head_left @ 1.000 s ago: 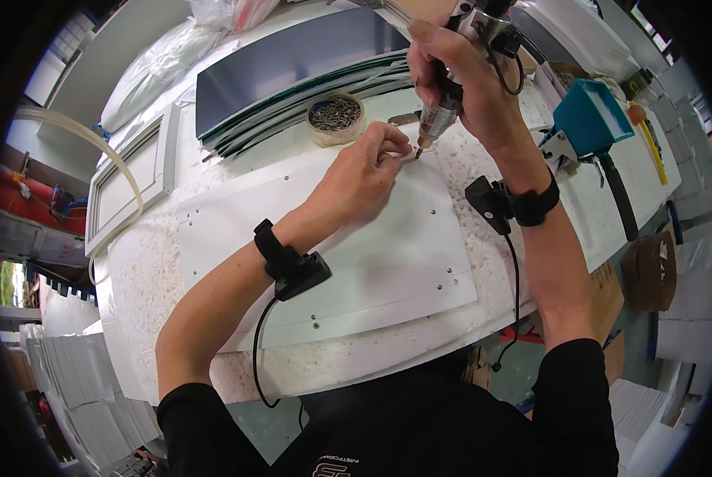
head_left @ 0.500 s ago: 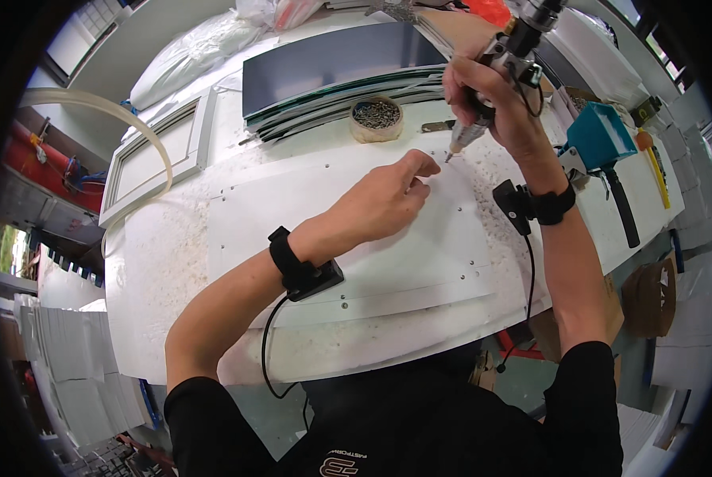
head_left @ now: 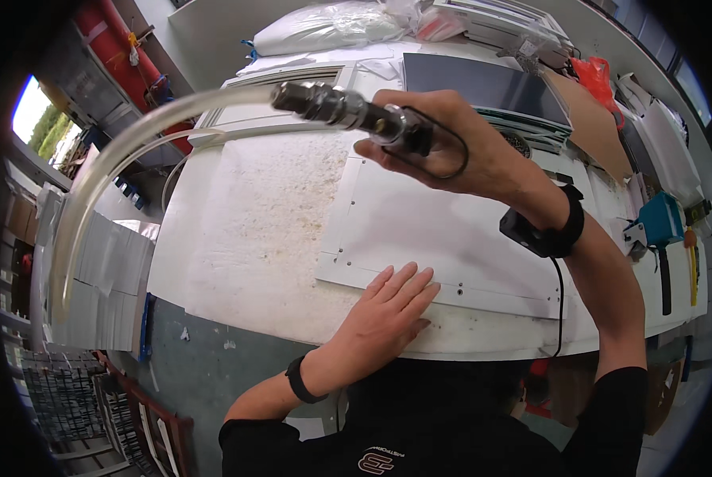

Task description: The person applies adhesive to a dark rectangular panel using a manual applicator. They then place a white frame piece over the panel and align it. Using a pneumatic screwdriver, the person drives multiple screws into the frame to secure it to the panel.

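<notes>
My right hand (head_left: 461, 141) is closed around an air screwdriver (head_left: 334, 108), held above the far part of a flat white panel (head_left: 435, 211). A clear hose (head_left: 145, 119) runs from the tool's end off to the left. Its bit is hidden behind my hand. My left hand (head_left: 384, 318) lies flat with fingers stretched out on the panel's near edge. Several small screws (head_left: 460, 289) dot the panel's borders. Partly behind my right wrist shows a small tub of screws (head_left: 518, 143).
Dark sheets (head_left: 483, 86) are stacked at the back, beside brown cardboard (head_left: 590, 127). A white louvred frame (head_left: 292, 78) lies at the far left. Toward the right stand a teal tool (head_left: 661, 219) with a black handle and a yellow tool (head_left: 693, 270). White powdery crumbs (head_left: 268, 199) cover the tabletop left of the panel.
The view has swung left. My right hand has lifted the screwdriver off the panel's far right and tipped it leftward. My left hand has drawn back from mid-panel to the near edge, fingers now flat.
</notes>
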Demonstrator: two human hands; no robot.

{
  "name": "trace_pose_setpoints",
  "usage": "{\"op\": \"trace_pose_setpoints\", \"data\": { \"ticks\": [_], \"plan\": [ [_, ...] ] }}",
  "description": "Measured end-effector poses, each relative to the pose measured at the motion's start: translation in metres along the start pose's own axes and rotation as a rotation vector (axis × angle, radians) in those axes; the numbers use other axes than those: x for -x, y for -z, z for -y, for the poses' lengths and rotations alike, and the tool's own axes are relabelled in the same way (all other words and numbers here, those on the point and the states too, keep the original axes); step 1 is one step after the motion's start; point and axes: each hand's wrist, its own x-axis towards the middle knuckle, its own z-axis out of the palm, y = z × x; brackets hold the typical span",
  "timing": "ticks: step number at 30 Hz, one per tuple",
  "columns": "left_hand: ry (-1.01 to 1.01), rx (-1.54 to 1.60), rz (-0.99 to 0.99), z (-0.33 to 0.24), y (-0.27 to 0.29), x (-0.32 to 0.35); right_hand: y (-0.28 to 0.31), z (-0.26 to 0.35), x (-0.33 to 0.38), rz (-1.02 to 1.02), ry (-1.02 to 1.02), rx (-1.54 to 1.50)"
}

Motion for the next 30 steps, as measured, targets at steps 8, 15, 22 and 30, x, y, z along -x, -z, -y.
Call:
{"op": "trace_pose_setpoints", "data": {
  "ticks": [8, 15, 22, 30],
  "plan": [
    [-0.082, -0.03, -0.134, 0.007, -0.016, 0.005, -0.156, -0.023, -0.07, 0.48, 0.035, 0.184],
    [-0.096, 0.06, -0.181, 0.011, -0.013, 0.016, -0.214, -0.025, -0.088, 0.644, 0.043, 0.206],
    [-0.104, 0.102, -0.117, 0.011, 0.001, 0.012, -0.174, -0.031, -0.06, 0.407, 0.066, 0.259],
    [0.181, -0.029, -0.102, 0.064, 0.046, 0.033, 0.017, 0.009, 0.118, 0.16, -0.391, 0.496]
  ]
}}
